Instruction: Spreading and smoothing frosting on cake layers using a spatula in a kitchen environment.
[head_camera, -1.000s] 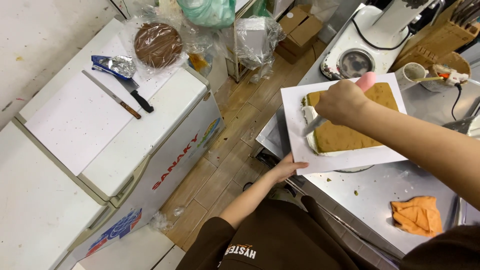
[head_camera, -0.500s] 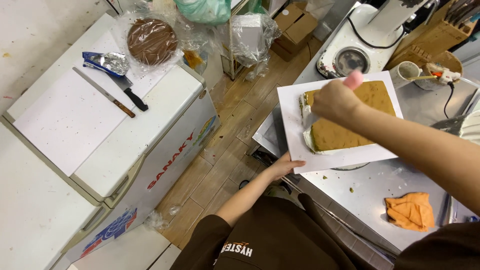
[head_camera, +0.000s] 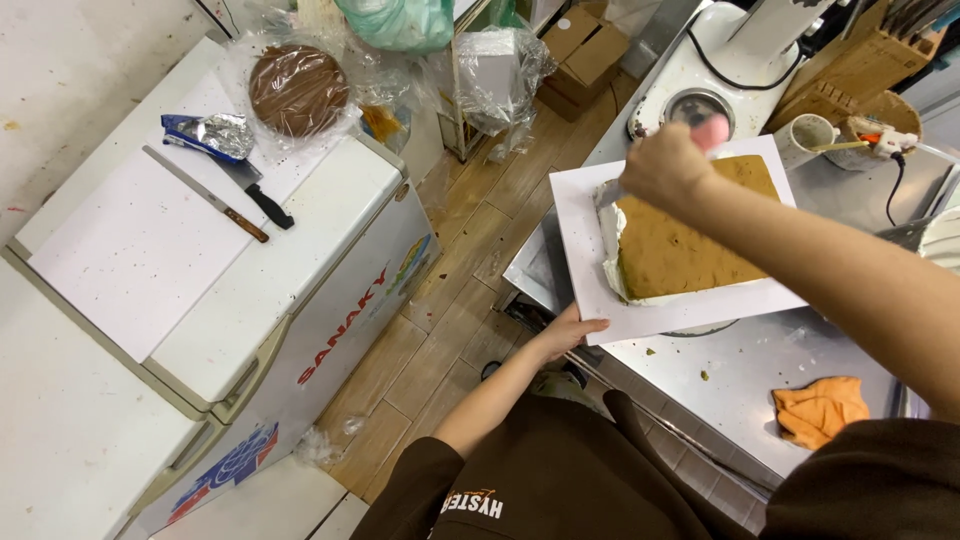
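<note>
1. Right hand (head_camera: 668, 168) has a closed grip on a pink-handled spatula (head_camera: 612, 190). The handle end pokes out just past the knuckles and the blade end shows at the cake's near-left corner, right in the white cream.
2. Left hand (head_camera: 568, 330) is down at the near-left corner of the white board (head_camera: 580, 240), fingers curled under the edge with the thumb on top, so it's gripping the board itself.
3. The cake (head_camera: 680, 240) is a flat brown rectangular slab sitting on that board, directly under and just beyond the right hand, with white cream along its left and near sides.
4. The board hangs a bit over the edge of the steel table (head_camera: 740, 370), so the left-hand grip is out past the table edge, above the wooden floor (head_camera: 450, 300).
5. Near side of the right forearm, an orange cloth (head_camera: 820, 408) is lying crumpled on the table, well apart from the board.
6. Beyond the right hand there's a white stand mixer (head_camera: 700, 70), then a white mug (head_camera: 806, 138) off to the right of it, and a wooden knife block (head_camera: 850, 60) further back.
7. Way off to the left of both hands, across the floor, is a white chest freezer (head_camera: 300, 260). On its lid: a long knife with a black handle (head_camera: 222, 192), some crumpled foil (head_camera: 215, 135), and a round brown cake in plastic wrap (head_camera: 297, 90).
</note>
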